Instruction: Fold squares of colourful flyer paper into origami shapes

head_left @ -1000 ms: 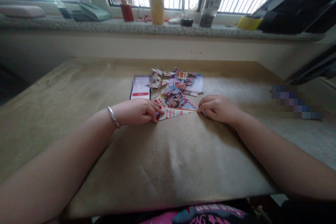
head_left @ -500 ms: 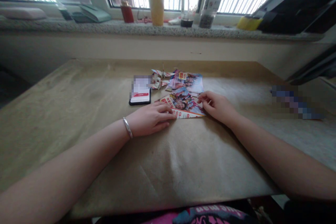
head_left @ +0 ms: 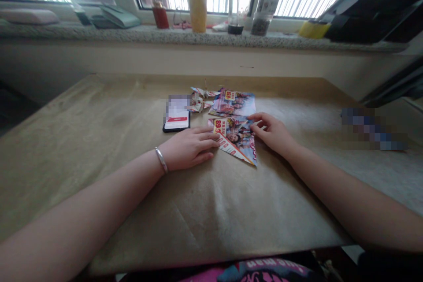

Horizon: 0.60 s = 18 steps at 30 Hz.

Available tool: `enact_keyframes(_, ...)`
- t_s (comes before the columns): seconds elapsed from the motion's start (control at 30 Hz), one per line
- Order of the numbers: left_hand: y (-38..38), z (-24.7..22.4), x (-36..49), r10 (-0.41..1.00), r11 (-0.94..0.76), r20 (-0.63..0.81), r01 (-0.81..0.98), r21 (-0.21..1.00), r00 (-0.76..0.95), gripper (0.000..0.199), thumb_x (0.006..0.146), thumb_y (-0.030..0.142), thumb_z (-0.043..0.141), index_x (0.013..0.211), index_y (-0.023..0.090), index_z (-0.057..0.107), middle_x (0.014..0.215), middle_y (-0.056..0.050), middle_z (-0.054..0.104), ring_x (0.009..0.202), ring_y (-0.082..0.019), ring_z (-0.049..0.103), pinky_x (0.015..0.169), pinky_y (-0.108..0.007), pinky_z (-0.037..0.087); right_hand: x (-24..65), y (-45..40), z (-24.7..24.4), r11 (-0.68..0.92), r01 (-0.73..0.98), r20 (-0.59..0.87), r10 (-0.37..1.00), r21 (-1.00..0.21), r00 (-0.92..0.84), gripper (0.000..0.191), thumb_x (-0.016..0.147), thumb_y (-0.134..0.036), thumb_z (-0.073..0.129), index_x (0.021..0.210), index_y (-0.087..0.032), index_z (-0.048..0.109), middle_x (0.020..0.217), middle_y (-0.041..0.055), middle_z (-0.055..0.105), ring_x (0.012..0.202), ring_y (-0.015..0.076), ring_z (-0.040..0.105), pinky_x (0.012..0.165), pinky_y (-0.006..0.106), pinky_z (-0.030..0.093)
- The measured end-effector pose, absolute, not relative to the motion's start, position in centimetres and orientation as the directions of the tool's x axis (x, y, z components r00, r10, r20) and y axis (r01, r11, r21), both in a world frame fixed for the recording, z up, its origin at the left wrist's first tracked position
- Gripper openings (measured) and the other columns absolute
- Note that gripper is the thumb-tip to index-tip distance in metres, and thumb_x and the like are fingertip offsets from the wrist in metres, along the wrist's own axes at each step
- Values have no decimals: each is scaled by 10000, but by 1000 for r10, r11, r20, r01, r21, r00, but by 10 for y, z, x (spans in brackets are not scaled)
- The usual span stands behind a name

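A printed, colourful sheet (head_left: 236, 135) lies folded on the table, a white-edged flap crossing it and one corner pointing toward me. My left hand (head_left: 191, 147), with a silver bangle at the wrist, rests flat with fingers spread, its fingertips on the sheet's left edge. At the upper right corner of the sheet, my right hand (head_left: 269, 131) pinches the paper between thumb and fingers. Just behind lies a stack of similar printed sheets (head_left: 243, 102). Folded paper figures (head_left: 198, 104) stand left of the stack.
A phone (head_left: 177, 119) lies left of the paper figures. The table (head_left: 132, 224) has a tan cover. Far right is a blurred flat item (head_left: 373, 130). Bottles, a red container (head_left: 160, 15) and a yellow object (head_left: 313, 29) stand on the windowsill.
The folded sheet has turned clockwise, so a corner now points toward me and its left part is more exposed. Both hands have shifted only slightly.
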<state>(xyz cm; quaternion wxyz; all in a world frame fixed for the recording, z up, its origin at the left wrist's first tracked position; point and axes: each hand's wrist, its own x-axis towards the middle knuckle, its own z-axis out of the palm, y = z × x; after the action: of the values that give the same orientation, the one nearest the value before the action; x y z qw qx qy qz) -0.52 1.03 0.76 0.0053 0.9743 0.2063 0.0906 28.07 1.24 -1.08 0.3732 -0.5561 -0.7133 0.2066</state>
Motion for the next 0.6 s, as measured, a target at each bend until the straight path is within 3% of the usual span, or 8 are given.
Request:
enact_keyframes(0.2, 11, 7, -4, 436, -896, 195, 444, 3, 879, 343, 952, 361, 433, 1196, 181, 594, 1314, -66, 576, 1268, -267, 467, 1061, -432, 401, 283, 14, -11, 249, 642, 273, 960, -725, -64, 194, 769, -357, 596, 854, -203, 678, 706, 18, 649, 546, 120, 510, 524, 265, 422)
enact_keyframes(0.4, 10, 6, -4, 484, -870, 188, 493, -1, 855, 370, 944, 394, 447, 1249, 221, 565, 1349, -75, 546, 1267, -256, 468, 1037, -427, 388, 284, 16, -14, 227, 652, 241, 968, -723, -69, 273, 745, -365, 640, 957, -206, 709, 681, 13, 643, 528, 115, 504, 511, 259, 420)
enact_keyframes(0.6, 8, 9, -3, 532, -836, 169, 546, -52, 830, 391, 948, 408, 414, 1272, 249, 563, 1389, -52, 515, 1273, -275, 451, 1026, -451, 370, 286, 17, -17, 329, 640, 294, 942, -695, -164, 204, 738, -320, 621, 853, -200, 740, 849, 53, 695, 684, 147, 579, 589, 270, 451)
